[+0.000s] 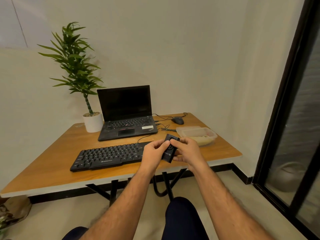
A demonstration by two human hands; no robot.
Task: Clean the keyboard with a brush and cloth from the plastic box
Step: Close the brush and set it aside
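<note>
We see a square wooden table [52, 163] on black legs. On it, behind the flat black keyboard [107, 155], an open black laptop [126, 113] stands with a dark screen; the keyboard itself lies near the table's front edge. Behind and left of the keyboard a green leafy plant in a round white pot [92, 121] stands touching the laptop's left side. Behind and right of the keyboard sits the clear plastic box [197, 135] with its lid on; we cannot make out its contents. Farther back on that side lies a dark corded mouse [177, 120]. Above the keyboard's right end, our left hand [153, 152] and right hand [187, 151] both grasp a small black rectangular device [170, 148], fingers curled round its sides, lifted off the table.
</note>
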